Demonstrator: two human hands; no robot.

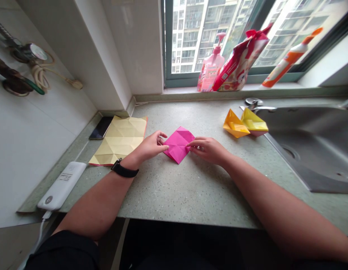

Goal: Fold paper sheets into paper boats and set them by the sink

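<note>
Pink folded origami paper square (178, 145) lies diamond-wise on the speckled grey-green stone counter (190, 195), centred between the hands, no clear long axis, both hands about equally near. Left hand (149, 147) touches its left corner with the fingertips (165, 147); right hand (208, 150) rests on its right corner. Neither is clenched; cannot tell pinching from pressing. Creased pale-yellow paper sheet (119, 140) lies left of the left hand; two folded yellow-orange paper boats (245, 123) sit further right, beside the stainless steel sink (311, 150).
</note>
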